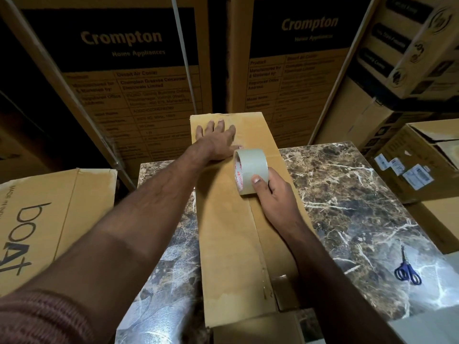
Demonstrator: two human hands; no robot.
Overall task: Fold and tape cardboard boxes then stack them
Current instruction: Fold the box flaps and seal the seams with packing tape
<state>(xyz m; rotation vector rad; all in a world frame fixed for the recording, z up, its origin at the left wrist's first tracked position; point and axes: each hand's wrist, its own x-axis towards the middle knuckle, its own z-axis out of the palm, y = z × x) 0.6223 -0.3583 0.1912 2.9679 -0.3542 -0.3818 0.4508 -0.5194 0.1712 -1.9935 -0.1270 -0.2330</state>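
Lying lengthwise down the middle of a marble-patterned table (347,194) is one long, flat cardboard box (228,232), its centre seam running away from the camera and its far end jutting past the table's back edge. Two bare hands work on it. One left hand (218,137) lies flat near the far end, fingers straight and spread, palm pressing the cardboard down. One right hand (270,192) grips a single roll of clear packing tape (250,170), thumb curled over the outer face and fingers wrapped behind, with the roll standing on edge on the seam just behind the left hand's wrist. One pair of blue-handled scissors (407,269) lies blades closed on the table's right side, well apart from the box. Two tall cartons printed "Crompton" (129,70) stand side by side directly behind the table, close to the box's far end. To the left, one flat cardboard sheet marked "boAt" (49,214) sits beside the table edge. On the right, several more cartons are stacked, one with white labels (407,170) and open flaps. A dark reddish sleeve (37,319) covers the left upper arm at the bottom corner.
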